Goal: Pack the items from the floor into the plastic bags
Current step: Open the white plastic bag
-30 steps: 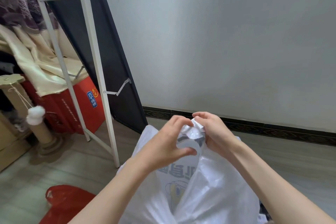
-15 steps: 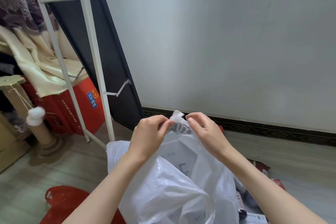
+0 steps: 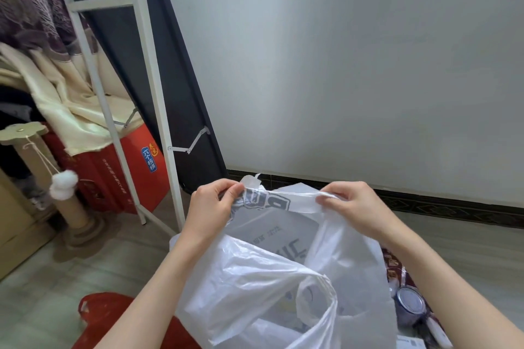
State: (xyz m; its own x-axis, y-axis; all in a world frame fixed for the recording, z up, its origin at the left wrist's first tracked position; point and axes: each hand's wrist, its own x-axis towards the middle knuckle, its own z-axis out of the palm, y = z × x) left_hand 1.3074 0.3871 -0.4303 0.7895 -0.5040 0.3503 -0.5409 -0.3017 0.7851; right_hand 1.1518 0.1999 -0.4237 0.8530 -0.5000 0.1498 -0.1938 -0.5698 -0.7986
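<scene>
Between your hands, the bag (image 3: 283, 278) rim stretches sideways: left hand (image 3: 209, 207) pinches one end, right hand (image 3: 354, 207) the other; items (image 3: 408, 303) lie nearer your right.

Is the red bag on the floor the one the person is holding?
No: both the left hand and the right hand pinch the white plastic bag, while the red bag lies untouched on the floor.

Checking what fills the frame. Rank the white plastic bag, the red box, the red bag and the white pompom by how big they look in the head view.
1. white plastic bag, though it is nearest the camera.
2. red box, partly covered by cloth.
3. red bag, cut off by an arm and the frame edge, so unsure against the box.
4. white pompom.
</scene>
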